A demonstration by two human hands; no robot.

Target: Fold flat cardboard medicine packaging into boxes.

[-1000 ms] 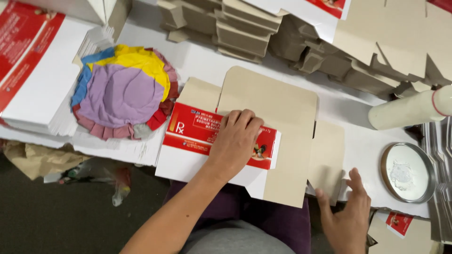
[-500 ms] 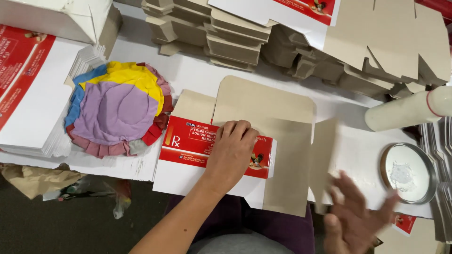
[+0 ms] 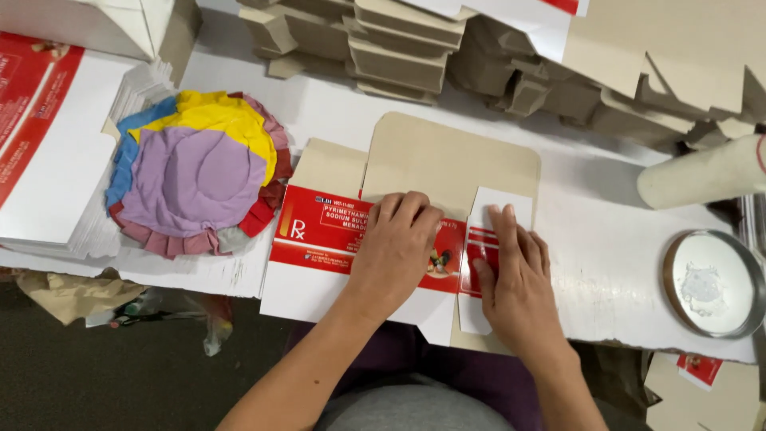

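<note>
The fingers of the left hand (image 3: 392, 251) lie flat and close together, palm down on the red printed panel of a flattened carton blank (image 3: 447, 164), gripping nothing; the weight seems meant to pin the card so it cannot slide. The fingers of the right hand (image 3: 515, 279) are likewise extended and pressed down, on a narrow side flap (image 3: 479, 311) folded over onto the red panel's right end, apparently to flatten the crease or seat the flap.

The blank lies at the near edge of the counter (image 3: 606, 263), its white lower margin overhanging that edge toward the person, its plain brown inner flaps open toward the far side. Left of it, touching its corner, sits a round stack of coloured cloth pieces (image 3: 195, 172), lilac on top, resting on a pile of flat white sheets (image 3: 48, 183) at the left end. Toward the right end, near the front edge, stands a shallow round metal tin (image 3: 712, 281) with a whitish residue, and beyond it a pale cylinder (image 3: 702, 175) lies on its side. Stacks of folded brown cartons (image 3: 399, 48) crowd the far edge. Below the counter the floor is dark, with crumpled paper (image 3: 68, 291).
</note>
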